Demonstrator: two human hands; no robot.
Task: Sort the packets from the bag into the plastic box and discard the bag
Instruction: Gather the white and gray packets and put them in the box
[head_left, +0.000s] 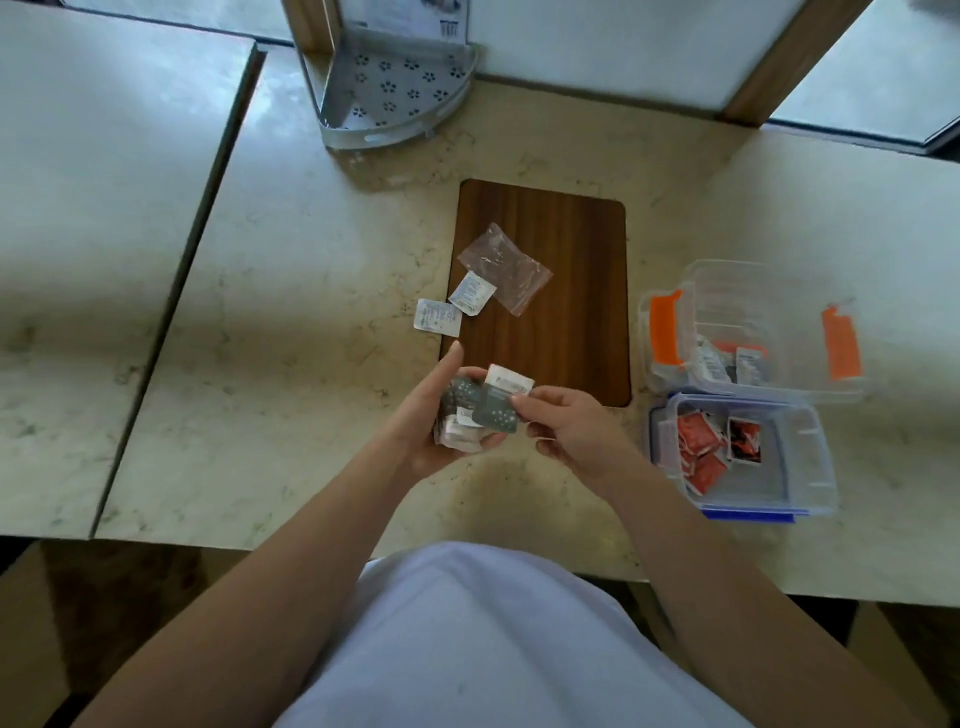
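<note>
Your left hand (441, 410) cups a stack of small grey and white packets (462, 415), while your right hand (566, 431) pinches one grey dotted packet (496, 413) from it. The empty clear plastic bag (504, 267) lies on the dark wooden board (571, 312); the orange-clipped clear plastic box (753, 322) sits well right.

At frame centre lies a dark brown wooden board (566, 291) with matt grain, set on a glossy cream marbled stone counter (291, 291). On the board rests a crinkled clear plastic bag (511, 267). Upper centre stands a perforated grey metal corner shelf (395, 93). At right sit two clear plastic boxes (753, 332).
</note>
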